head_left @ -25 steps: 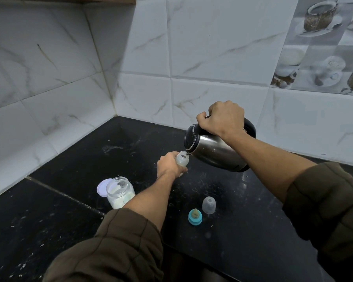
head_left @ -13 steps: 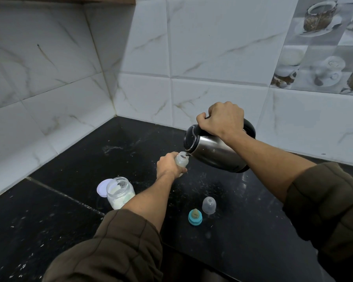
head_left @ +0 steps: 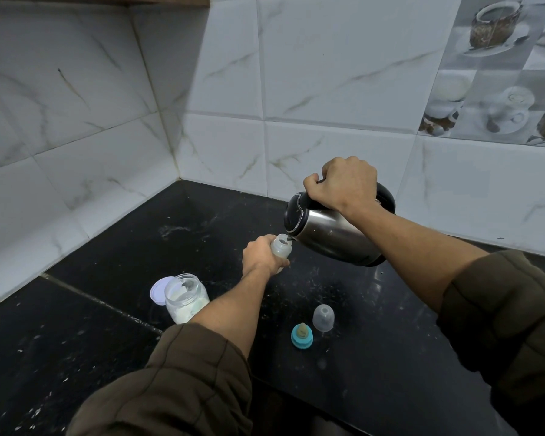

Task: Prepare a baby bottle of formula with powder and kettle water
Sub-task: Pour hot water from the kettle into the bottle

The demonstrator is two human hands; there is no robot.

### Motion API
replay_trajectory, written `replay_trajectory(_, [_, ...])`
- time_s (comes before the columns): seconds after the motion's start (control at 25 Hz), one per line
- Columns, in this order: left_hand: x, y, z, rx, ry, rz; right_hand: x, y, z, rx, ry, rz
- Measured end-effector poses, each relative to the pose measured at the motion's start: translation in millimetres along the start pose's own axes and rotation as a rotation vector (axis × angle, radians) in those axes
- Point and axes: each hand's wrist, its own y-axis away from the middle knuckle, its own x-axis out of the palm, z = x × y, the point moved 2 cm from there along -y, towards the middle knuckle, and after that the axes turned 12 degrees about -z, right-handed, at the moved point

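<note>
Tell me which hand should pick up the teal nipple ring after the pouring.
Right, probably. The left hand grips the baby bottle and must keep it upright; the right hand need only set down the kettle, and the teal nipple ring lies between both arms.

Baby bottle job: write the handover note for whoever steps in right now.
Left grip holds the small translucent plastic baby bottle upright.
Right grip holds the tilted steel kettle with black lid by its handle, spout at the bottle's mouth.
The open clear jar of white powder and the white round lid sit left. The teal nipple ring and clear dome cap sit right.
Done: bottle and jar opened.
Left: finish water, fit nipple and cap. Powder in bottle: cannot tell.
</note>
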Motion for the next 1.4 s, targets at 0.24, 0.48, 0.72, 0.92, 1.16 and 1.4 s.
replay_trajectory(0.24, [1.4, -1.3, -0.1, 0.000, 0.002, 0.006, 0.9, 0.0, -0.3, -0.001, 0.001, -0.004])
replay_trajectory(0.48, [2.7, -1.5, 1.9, -0.003, 0.006, 0.014, 0.6, 1.2, 0.1, 0.002, 0.004, -0.003])
replay_trajectory(0.72, [2.6, -2.2, 2.5, 0.002, 0.008, 0.011, 1.0, 1.0, 0.9, -0.004, 0.003, -0.002])
replay_trajectory(0.92, [3.7, -3.5, 1.7, 0.001, 0.005, 0.010, 1.1, 0.2, 1.3, -0.014, 0.004, 0.006])
replay_trajectory(1.16, [6.1, -4.4, 2.2, 0.008, 0.002, 0.002, 1.4, -0.2, -0.6, -0.006, 0.013, 0.003])
replay_trajectory(1.4, [5.4, -5.6, 1.1, 0.014, -0.007, -0.009, 0.7, -2.4, -1.3, -0.003, 0.018, 0.001])
